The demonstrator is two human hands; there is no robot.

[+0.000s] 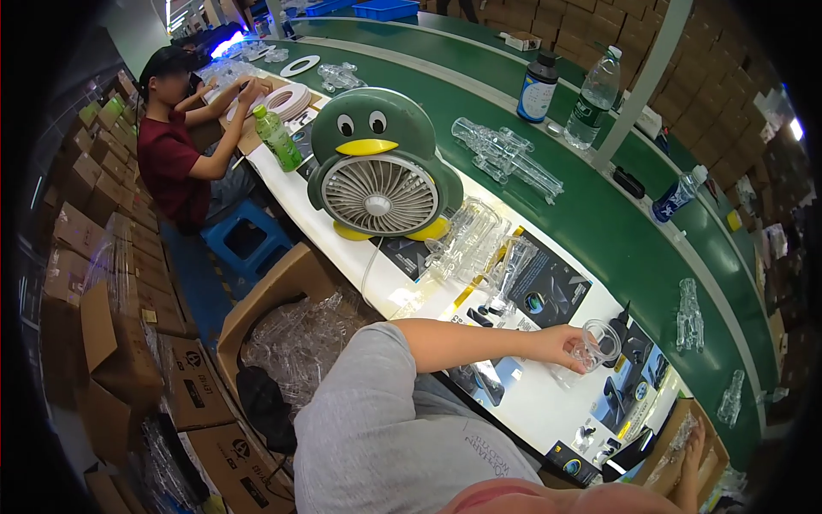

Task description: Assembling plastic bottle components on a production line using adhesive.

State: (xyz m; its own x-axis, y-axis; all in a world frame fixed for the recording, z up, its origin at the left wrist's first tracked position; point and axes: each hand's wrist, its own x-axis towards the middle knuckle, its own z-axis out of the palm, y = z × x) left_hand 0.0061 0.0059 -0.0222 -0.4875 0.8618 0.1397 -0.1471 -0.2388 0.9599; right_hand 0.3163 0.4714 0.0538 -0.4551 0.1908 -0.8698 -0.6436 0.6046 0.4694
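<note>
in the head view, the left hand has its fingers closed around the rim of a clear piece, held above the counter toward its right end, about midway between the near and far edges. a black object sits just beyond the piece, toward the far edge. the right hand is down at a carton by the counter's right end, fingers stretched along its wall near some clear plastic (whether it grips anything, i cannot tell).

printed sheets cover much of the counter. around its middle, nearer the far edge, clear parts lie in a heap, right beside a green penguin fan. farther left along the counter stand a green bottle and a stack of rings, near a co-worker whose hands are together over that end.

past the far edge runs a green belt, carrying a long clear assembly. below the near edge, a box holds more clear plastic, with a blue stool behind it.
</note>
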